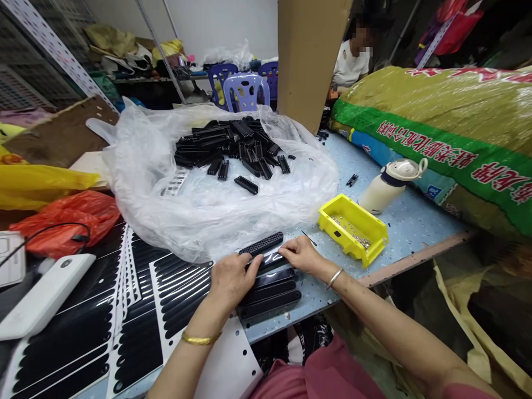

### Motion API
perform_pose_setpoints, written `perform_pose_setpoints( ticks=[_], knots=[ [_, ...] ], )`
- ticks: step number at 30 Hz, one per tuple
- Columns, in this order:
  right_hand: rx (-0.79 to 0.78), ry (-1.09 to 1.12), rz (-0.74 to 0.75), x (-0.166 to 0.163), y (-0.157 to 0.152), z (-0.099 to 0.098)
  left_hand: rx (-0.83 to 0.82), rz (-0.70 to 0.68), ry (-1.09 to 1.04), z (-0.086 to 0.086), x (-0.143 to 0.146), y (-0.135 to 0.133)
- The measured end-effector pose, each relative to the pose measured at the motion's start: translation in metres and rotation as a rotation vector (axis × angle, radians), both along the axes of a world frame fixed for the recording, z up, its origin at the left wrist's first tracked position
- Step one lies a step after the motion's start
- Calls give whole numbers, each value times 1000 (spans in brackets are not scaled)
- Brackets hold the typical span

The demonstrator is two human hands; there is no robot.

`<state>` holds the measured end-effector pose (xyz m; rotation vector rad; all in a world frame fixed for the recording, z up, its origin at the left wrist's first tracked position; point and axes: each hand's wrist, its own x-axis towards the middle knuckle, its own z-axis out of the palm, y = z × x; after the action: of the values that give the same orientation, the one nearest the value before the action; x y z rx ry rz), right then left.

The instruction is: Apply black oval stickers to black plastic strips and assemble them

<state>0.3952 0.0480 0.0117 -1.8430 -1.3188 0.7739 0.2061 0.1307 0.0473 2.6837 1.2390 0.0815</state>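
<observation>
My left hand (233, 280) rests on the left end of a glossy black strip (269, 259), its thumb stretched along it and its other fingers curled over the end. At the strip's right end, the thumb and fingers of my right hand (304, 254) are pinched together. Just beyond lies a black bar (266, 241) with a honeycomb-patterned face. Closer to me, several smooth black bars (272, 302) lie side by side on the table. Sheets of black adhesive strips (183, 293) spread out to the left of my left hand.
A clear plastic bag (141, 183) holds a heap of black plastic parts (233, 141). To the right stand a yellow bin (326, 221) with small metal pieces and a cream bottle (380, 191). Large sacks (449, 122) line the right side. A white power bank (45, 296) lies left. Another person (351, 61) sits behind.
</observation>
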Motion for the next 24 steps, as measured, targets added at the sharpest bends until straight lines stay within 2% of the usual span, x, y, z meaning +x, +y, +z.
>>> perform_pose_setpoints(
  ticks=[3, 6, 12, 15, 19, 22, 24],
  knots=[
    [34, -71, 11, -3, 1, -3, 7, 26, 50, -2, 18, -4],
    [42, -121, 5, -1, -1, -6, -80, 85, 6, -8, 21, 1],
    [29, -157, -29, 1, -1, -10, -188, 223, -168, -11, -16, 18],
    [31, -154, -22, 1, -2, -8, -315, 161, -295, -10, -32, 17],
    [36, -155, 17, 0, -12, -1, -484, 65, -391, -12, -37, 10],
    [34, -158, 30, -1, -22, 4, -550, 87, -456, -12, -41, 9],
    [27, -159, 32, 0, -26, 6, -539, 130, -499, -9, -54, 8]
  ],
)
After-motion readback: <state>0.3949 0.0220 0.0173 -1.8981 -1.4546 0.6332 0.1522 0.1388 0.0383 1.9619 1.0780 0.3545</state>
